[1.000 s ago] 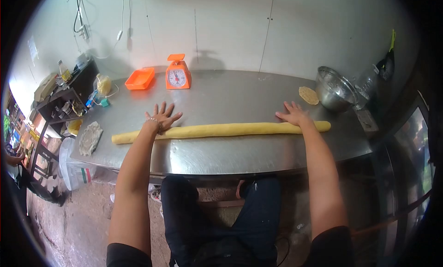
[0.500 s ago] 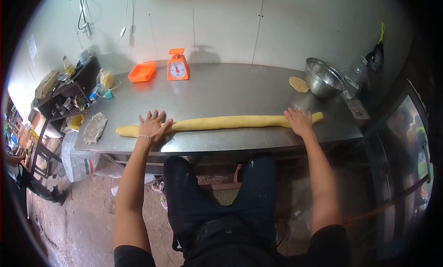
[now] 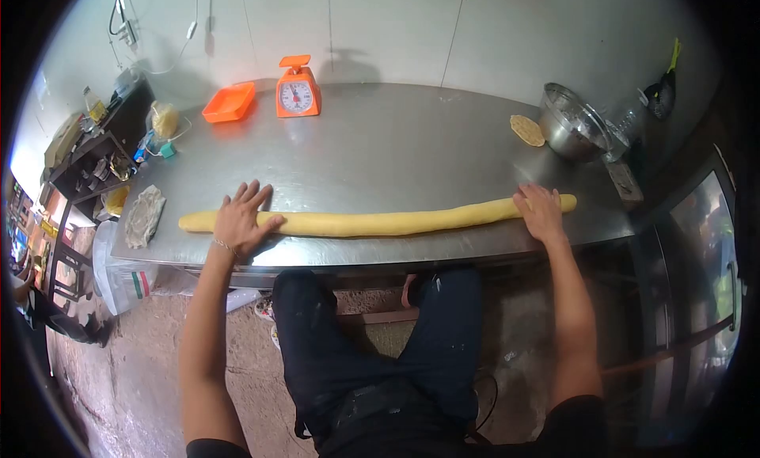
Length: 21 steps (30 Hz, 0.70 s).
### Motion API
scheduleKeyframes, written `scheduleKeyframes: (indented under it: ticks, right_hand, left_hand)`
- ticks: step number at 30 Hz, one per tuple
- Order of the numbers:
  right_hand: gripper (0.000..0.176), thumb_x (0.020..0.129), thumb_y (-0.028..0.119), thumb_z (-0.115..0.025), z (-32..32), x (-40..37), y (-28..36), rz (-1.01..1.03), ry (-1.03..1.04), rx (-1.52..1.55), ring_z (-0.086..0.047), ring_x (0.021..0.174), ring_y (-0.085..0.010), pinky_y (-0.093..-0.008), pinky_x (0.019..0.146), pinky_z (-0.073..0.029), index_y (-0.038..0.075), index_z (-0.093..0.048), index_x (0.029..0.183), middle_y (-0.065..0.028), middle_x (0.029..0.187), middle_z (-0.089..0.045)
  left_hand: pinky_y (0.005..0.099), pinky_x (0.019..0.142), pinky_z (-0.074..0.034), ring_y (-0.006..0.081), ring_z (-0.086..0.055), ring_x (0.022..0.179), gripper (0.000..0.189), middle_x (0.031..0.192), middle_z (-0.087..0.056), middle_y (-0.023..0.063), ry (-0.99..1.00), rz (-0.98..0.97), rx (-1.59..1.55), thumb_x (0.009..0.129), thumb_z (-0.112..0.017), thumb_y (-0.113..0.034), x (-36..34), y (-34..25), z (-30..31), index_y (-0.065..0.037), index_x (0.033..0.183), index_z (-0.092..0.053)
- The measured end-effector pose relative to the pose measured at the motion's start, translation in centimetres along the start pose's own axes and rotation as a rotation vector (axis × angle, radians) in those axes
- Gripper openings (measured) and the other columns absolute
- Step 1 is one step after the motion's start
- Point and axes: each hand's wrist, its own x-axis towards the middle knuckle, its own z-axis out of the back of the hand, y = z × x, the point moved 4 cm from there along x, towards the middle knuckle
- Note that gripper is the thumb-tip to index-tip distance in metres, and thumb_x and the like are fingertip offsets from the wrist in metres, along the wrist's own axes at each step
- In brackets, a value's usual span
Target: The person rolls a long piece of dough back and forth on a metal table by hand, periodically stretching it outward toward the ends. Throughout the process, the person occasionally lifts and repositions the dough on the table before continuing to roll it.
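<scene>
A long yellow dough roll lies across the front part of the metal table. Near its left end, my left hand rests on top with its fingers spread and the thumb out to the side. Close to the right end, my right hand lies over the roll, palm down, fingers stretched out and thumb apart. Short ends of the roll stick out beyond both hands. Neither hand is wrapped round the dough.
An orange scale and an orange tray stand at the back. A metal bowl and a flat tan disc are at the back right. A crumpled cloth lies left. Another person is at far left.
Both hands have moved farther apart, the left one leftward and the right one rightward. The roll now spans more of the view and bends upward toward its right end. The view has shifted a little.
</scene>
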Motion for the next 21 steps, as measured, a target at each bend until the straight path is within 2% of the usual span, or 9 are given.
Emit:
scheduleKeyframes:
  ticks: [1, 2, 7, 8, 10, 13, 14, 17, 21]
  right_hand:
    - [0.076, 0.107, 0.069, -0.050, 0.0, 1.4, 0.2, -0.030, 0.072, 0.025, -0.045, 0.154, -0.0448, -0.0634, 0.130, -0.024, 0.012, -0.062, 0.156, -0.0261, 0.164, -0.052]
    - [0.077, 0.107, 0.071, -0.049, -0.6, 2.9, -0.3, -0.050, 0.084, 0.060, -0.045, 0.155, -0.0442, -0.0633, 0.129, -0.025, 0.014, -0.061, 0.157, -0.0250, 0.165, -0.051]
    - [0.089, 0.101, 0.083, -0.043, -2.6, 9.8, -1.8, -0.179, 0.164, 0.117, -0.039, 0.160, -0.0412, -0.0617, 0.129, -0.027, 0.021, -0.057, 0.162, -0.0195, 0.173, -0.043]
    - [0.096, 0.097, 0.089, -0.042, -2.8, 11.1, -1.9, -0.217, 0.227, 0.108, -0.030, 0.165, -0.0406, -0.0630, 0.131, -0.024, 0.024, -0.048, 0.168, -0.0158, 0.180, -0.032]
    - [0.098, 0.097, 0.089, -0.042, -4.0, 13.8, -2.3, -0.256, 0.239, 0.091, -0.026, 0.166, -0.0414, -0.0642, 0.132, -0.020, 0.024, -0.043, 0.171, -0.0151, 0.182, -0.027]
    - [0.099, 0.097, 0.089, -0.041, -5.2, 16.0, -2.7, -0.287, 0.242, 0.040, -0.022, 0.167, -0.0430, -0.0659, 0.133, -0.017, 0.025, -0.038, 0.173, -0.0143, 0.183, -0.022]
    - [0.100, 0.098, 0.089, -0.041, -5.5, 16.1, -2.6, -0.291, 0.241, 0.019, -0.021, 0.167, -0.0436, -0.0665, 0.133, -0.016, 0.025, -0.036, 0.174, -0.0142, 0.184, -0.021]
    - [0.096, 0.099, 0.087, -0.041, -5.3, 15.0, -3.0, -0.236, 0.202, 0.021, -0.022, 0.167, -0.0412, -0.0651, 0.132, -0.019, 0.025, -0.040, 0.172, -0.0149, 0.183, -0.024]
    - [0.084, 0.105, 0.080, -0.039, -3.4, 10.9, -2.6, -0.199, 0.132, 0.080, -0.033, 0.164, -0.0398, -0.0628, 0.131, -0.023, 0.021, -0.054, 0.163, -0.0182, 0.175, -0.040]
  left_hand:
    - [0.0734, 0.127, -0.022, 0.0475, -0.029, 0.163, 0.100, 0.170, -0.046, 0.0219, 0.077, 0.008, -0.033, 0.095, -0.052, -0.084, 1.4, 0.3, 0.1, -0.017, 0.169, -0.044]
    - [0.0753, 0.127, -0.020, 0.0455, -0.022, 0.166, 0.094, 0.178, -0.036, 0.0169, 0.150, 0.041, -0.031, 0.097, -0.051, -0.081, 2.7, 0.6, 0.3, -0.023, 0.171, -0.042]
    - [0.0797, 0.127, -0.009, 0.0434, -0.010, 0.169, 0.090, 0.185, -0.019, 0.0107, 0.247, 0.101, -0.026, 0.101, -0.048, -0.079, 8.5, 1.4, -0.2, -0.030, 0.174, -0.033]
    - [0.0801, 0.127, -0.008, 0.0426, -0.009, 0.170, 0.090, 0.185, -0.017, 0.0098, 0.250, 0.101, -0.021, 0.101, -0.048, -0.079, 9.4, 1.6, -0.3, -0.030, 0.175, -0.031]
    - [0.0812, 0.126, -0.004, 0.0397, -0.003, 0.171, 0.090, 0.186, -0.012, 0.0063, 0.276, 0.107, -0.011, 0.102, -0.047, -0.079, 11.2, 2.0, -1.0, -0.033, 0.176, -0.026]
    - [0.0809, 0.127, -0.003, 0.0389, -0.002, 0.171, 0.089, 0.186, -0.012, 0.0057, 0.265, 0.108, -0.005, 0.102, -0.047, -0.079, 12.4, 2.3, -1.3, -0.034, 0.176, -0.026]
    - [0.0778, 0.129, -0.003, 0.0368, -0.002, 0.171, 0.088, 0.186, -0.012, 0.0058, 0.266, 0.116, -0.010, 0.104, -0.046, -0.078, 12.4, 2.3, -1.3, -0.033, 0.177, -0.025]
    - [0.0741, 0.131, -0.005, 0.0348, -0.004, 0.172, 0.086, 0.186, -0.014, 0.0071, 0.218, 0.135, -0.026, 0.105, -0.043, -0.077, 11.9, 3.2, -1.8, -0.031, 0.176, -0.028]
    - [0.0727, 0.131, -0.011, 0.0373, -0.019, 0.169, 0.084, 0.183, -0.025, 0.0114, 0.159, 0.195, -0.018, 0.106, -0.040, -0.076, 9.2, 3.1, -1.5, -0.026, 0.173, -0.037]
